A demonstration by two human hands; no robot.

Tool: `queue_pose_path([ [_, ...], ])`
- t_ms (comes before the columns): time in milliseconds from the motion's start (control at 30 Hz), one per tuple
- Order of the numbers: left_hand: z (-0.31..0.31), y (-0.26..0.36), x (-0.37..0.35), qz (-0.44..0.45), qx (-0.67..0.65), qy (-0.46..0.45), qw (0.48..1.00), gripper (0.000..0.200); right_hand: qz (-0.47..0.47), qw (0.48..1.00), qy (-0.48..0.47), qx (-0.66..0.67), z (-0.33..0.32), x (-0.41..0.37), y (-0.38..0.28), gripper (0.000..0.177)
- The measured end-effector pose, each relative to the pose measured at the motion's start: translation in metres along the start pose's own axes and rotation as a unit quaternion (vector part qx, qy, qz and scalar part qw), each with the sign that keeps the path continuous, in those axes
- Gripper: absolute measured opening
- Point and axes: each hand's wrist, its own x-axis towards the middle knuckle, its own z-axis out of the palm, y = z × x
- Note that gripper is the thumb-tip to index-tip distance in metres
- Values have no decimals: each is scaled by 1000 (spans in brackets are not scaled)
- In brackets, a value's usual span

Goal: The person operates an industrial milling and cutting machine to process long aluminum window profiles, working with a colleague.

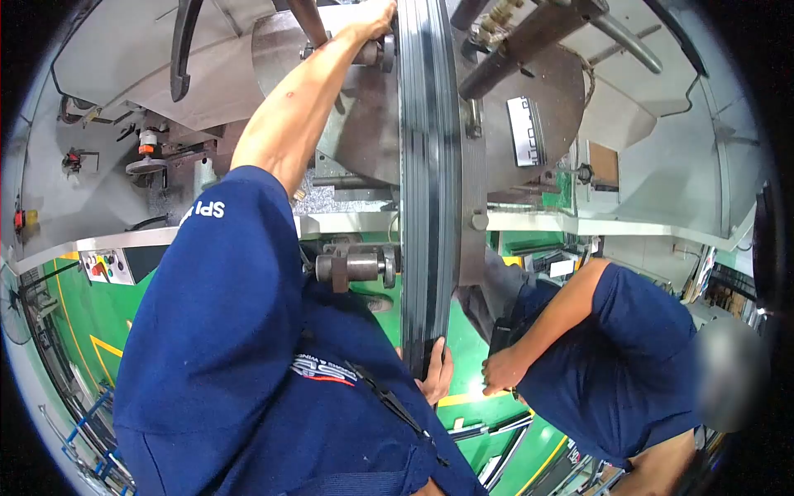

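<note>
A long dark ribbed profile [426, 190] runs from the top edge down the middle, past the machine's edge. My left arm reaches far forward, and my left hand [377, 16] is closed at the profile's left side near the top edge, its fingers partly hidden. Close to my body, my right hand [437, 376] grips the profile's near end, with fingers over its right edge. Metal clamp cylinders [356, 267] sit left of the profile. Beside its right side is a grey metal rail [474, 198].
A co-worker in a dark blue shirt [620, 355] stands close on the right, one hand [503, 370] low near the profile. Around the profile are a round machine table [364, 124], thick metal arms [529, 50], a white machine edge [347, 221] and a button panel [107, 266].
</note>
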Motion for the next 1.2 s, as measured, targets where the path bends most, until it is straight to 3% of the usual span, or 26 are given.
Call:
queue_pose_path([
  [100,0,-5,6,-2,4,-5,1000,36,-15,1000,1,-2,1,3,6,77],
  [167,15,-16,17,6,-2,67,998,42,-13,1000,3,-10,-2,0,3,78],
  [200,4,-11,18,-31,-39,-36,998,41,-2,1000,3,-9,-3,1,-1,78],
  [233,8,-14,22,-66,-55,-50,995,39,8,1000,1,-3,-3,0,-3,79],
  [400,15,-3,24,-196,-151,-28,969,38,8,1000,12,6,-3,1,-7,78],
  [467,-8,14,-4,-164,-287,-15,944,49,-4,1000,12,-13,-3,2,-8,76],
  [533,-64,63,-85,-138,-390,-34,910,64,9,1000,11,1,-4,2,-9,78],
  [600,-87,71,-160,2,-438,-24,899,62,2,1000,15,-3,0,-1,-5,79],
  [633,-99,78,-205,114,-432,24,894,55,-11,1000,15,-2,0,0,-3,77],
  [700,-129,62,-284,296,-444,-16,846,44,-26,999,17,-17,-6,4,-12,78],
  [767,-144,23,-356,172,-421,-98,885,41,-38,999,17,-14,-5,3,-8,78],
  [833,-118,1,-413,-18,-432,45,901,44,-19,1000,10,-8,-6,2,-13,77],
  [900,-77,-36,-450,44,-223,80,970,61,-42,999,22,-10,-6,5,-10,77],
  [1000,-11,-63,-479,110,36,-65,991,91,-31,999,8,-22,-8,5,-11,78],
  [1100,15,-83,-471,119,66,-81,987,92,-6,1000,-10,-21,-6,2,-7,78],
  [1200,4,-85,-466,169,72,-82,980,82,-5,1000,-1,-29,-7,2,-8,78],
])
